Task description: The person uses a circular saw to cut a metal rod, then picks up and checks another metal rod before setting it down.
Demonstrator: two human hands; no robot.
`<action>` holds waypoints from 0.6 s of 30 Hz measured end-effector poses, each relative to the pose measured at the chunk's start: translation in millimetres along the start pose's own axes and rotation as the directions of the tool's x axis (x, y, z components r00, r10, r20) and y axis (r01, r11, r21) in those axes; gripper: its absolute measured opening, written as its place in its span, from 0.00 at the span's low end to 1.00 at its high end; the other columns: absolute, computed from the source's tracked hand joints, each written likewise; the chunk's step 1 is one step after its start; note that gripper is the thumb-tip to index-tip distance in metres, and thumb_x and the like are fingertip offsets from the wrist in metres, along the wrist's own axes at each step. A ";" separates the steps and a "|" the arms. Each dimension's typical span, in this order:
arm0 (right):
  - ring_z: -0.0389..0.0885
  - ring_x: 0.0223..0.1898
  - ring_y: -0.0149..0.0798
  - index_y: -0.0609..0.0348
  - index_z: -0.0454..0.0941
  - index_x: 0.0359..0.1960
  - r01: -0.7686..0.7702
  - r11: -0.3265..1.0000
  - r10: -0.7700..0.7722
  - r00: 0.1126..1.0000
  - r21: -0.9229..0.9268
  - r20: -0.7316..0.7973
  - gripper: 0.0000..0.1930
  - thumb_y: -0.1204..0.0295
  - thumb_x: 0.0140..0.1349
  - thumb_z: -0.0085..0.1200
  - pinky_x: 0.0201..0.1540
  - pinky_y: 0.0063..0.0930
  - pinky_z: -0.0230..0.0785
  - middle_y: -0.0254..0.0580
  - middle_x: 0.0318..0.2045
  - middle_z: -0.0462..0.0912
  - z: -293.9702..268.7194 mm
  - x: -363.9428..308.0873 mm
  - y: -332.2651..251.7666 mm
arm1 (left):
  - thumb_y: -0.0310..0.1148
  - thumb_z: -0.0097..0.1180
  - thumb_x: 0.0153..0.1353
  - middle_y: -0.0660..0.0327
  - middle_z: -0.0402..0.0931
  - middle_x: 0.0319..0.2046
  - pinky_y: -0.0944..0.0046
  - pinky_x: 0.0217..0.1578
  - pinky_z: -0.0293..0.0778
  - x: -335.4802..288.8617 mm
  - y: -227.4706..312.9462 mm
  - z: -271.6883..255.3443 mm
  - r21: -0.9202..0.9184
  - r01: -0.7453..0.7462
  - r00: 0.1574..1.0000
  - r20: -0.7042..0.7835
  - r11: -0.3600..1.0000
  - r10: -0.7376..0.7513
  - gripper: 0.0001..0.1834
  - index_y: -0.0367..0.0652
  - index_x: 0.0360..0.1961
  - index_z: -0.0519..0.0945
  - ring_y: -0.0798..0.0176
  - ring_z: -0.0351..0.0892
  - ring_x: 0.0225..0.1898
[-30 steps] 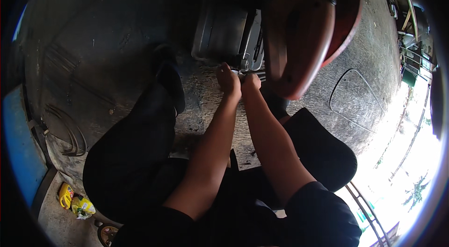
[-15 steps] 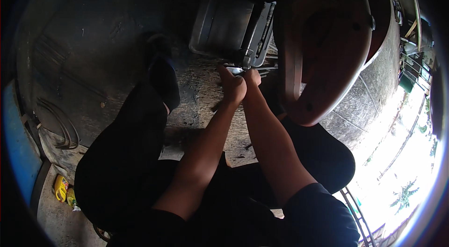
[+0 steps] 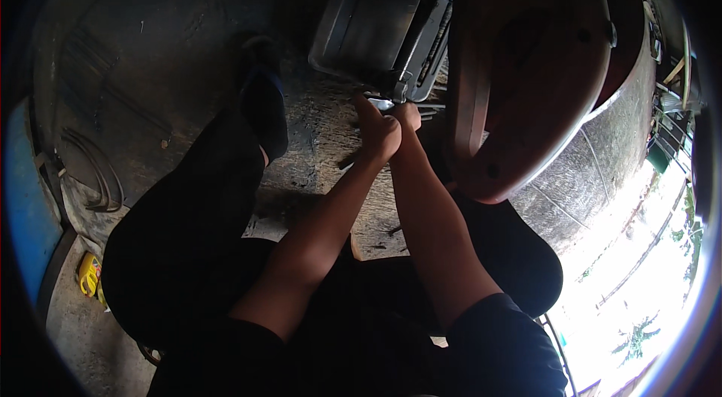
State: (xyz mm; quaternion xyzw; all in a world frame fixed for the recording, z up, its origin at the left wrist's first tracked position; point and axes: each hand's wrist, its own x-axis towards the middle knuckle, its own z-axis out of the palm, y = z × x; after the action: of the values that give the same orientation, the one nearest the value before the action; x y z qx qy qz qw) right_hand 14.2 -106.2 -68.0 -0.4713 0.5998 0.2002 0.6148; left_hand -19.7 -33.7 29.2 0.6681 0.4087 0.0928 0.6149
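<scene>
Both my hands come together at the near end of a dark metal box-like object (image 3: 361,32). My left hand (image 3: 381,134) is closed, with its thumb along the top, beside a small shiny silver metal piece (image 3: 382,104). My right hand (image 3: 408,117) touches it on the right and is closed too, below a small metal fitting (image 3: 401,89) at the end of a thin ridged rod (image 3: 410,55). What either hand grips is hidden by the fingers and the shade.
A large reddish-brown welding mask (image 3: 538,149) fills the upper right, close to my right forearm. Thin metal rods (image 3: 430,106) lie beyond my right hand. My dark-clothed legs spread to both sides. Curved strips (image 3: 105,179) and a yellow packet (image 3: 89,274) are at left.
The whole view has shifted slightly, and the box and mask appear a little higher and further right. My hands keep the same place at the box's near end.
</scene>
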 end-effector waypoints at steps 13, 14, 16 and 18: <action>0.81 0.34 0.55 0.74 0.78 0.35 0.398 0.868 -0.479 0.829 -0.297 -0.290 0.17 0.68 0.54 0.47 0.39 0.44 0.72 0.58 0.34 0.82 -1.5 -42.9 -47.5 | 0.25 0.52 0.55 0.44 0.65 0.51 0.54 0.56 0.62 30.9 68.3 -21.9 -0.130 -0.087 0.969 -0.242 0.988 0.054 0.23 0.30 0.52 0.64 0.49 0.67 0.53; 0.81 0.36 0.55 0.74 0.77 0.37 0.473 0.820 -0.561 0.778 -0.323 -0.283 0.17 0.69 0.54 0.47 0.41 0.43 0.71 0.60 0.36 0.82 -8.3 -48.9 -66.8 | 0.24 0.52 0.57 0.44 0.65 0.51 0.54 0.57 0.62 31.1 96.0 -22.7 -0.157 -0.239 0.916 -0.363 0.958 0.169 0.22 0.30 0.52 0.64 0.50 0.68 0.53; 0.78 0.32 0.52 0.70 0.77 0.34 0.652 0.715 -0.699 0.675 -0.252 -0.235 0.18 0.65 0.58 0.41 0.38 0.39 0.70 0.54 0.32 0.81 -19.1 -72.1 -120.3 | 0.34 0.47 0.65 0.55 0.75 0.40 0.64 0.53 0.66 33.0 163.1 -26.8 -0.297 -0.440 0.873 -0.363 0.848 0.325 0.13 0.36 0.46 0.72 0.64 0.75 0.45; 0.74 0.27 0.46 0.73 0.75 0.30 0.842 0.502 -0.855 0.449 -0.199 -0.259 0.15 0.67 0.57 0.48 0.35 0.39 0.67 0.53 0.28 0.79 -20.2 -115.0 -172.5 | 0.39 0.45 0.67 0.53 0.76 0.41 0.61 0.49 0.71 32.7 229.6 -40.1 -0.512 -0.283 0.933 0.049 0.811 0.357 0.17 0.36 0.47 0.72 0.62 0.76 0.43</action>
State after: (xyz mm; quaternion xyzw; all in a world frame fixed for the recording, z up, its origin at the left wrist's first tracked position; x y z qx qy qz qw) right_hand 120.1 -168.1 100.3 -0.7457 0.3723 -0.2011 0.5146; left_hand 75.6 38.5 232.0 0.5515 0.2073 0.2489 0.7687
